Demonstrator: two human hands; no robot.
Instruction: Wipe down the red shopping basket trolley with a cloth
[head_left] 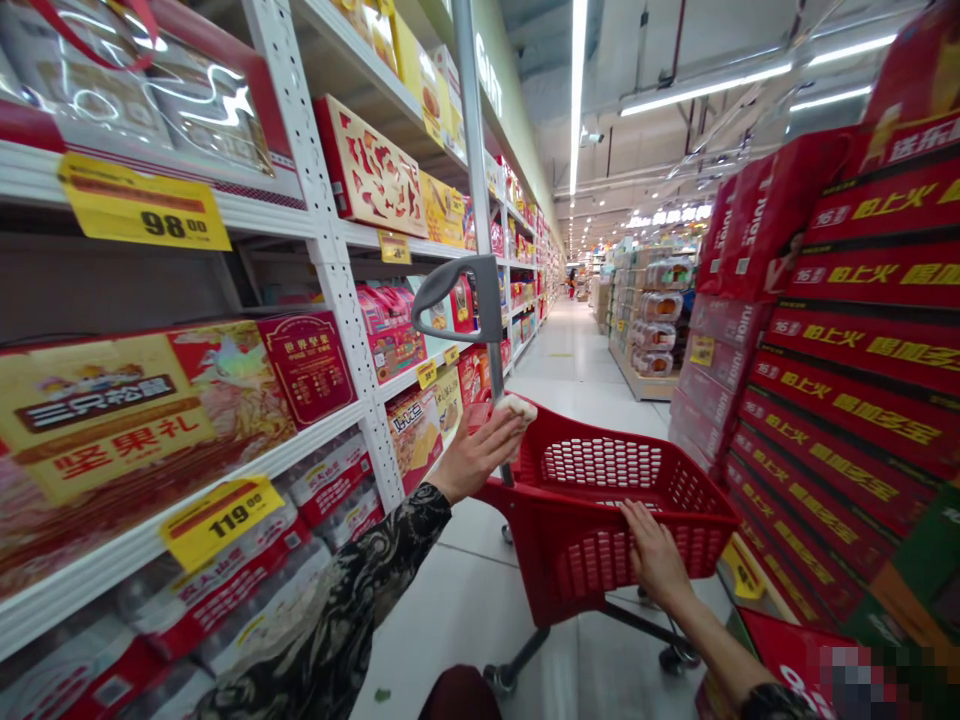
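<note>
Hands are both at a red shopping cart [577, 560]: the right hand [656, 555] is lying flat and open on its near rim, while the left hand [476, 455], arm stretching forward in a patterned sleeve [360, 600], is holding a small pale item [517, 408] at its fingertips, just beside the cart's grey pole [476, 200]. Shelves of boxed gifts [367, 170] are running along the left; red cartons [847, 350] are stacking up on the right.

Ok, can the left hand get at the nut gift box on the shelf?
Likely yes: the left hand is in the aisle, and nothing stands before the nut gift box. It must pass the white shelf upright, and a pale item sits at its fingertips.
</note>
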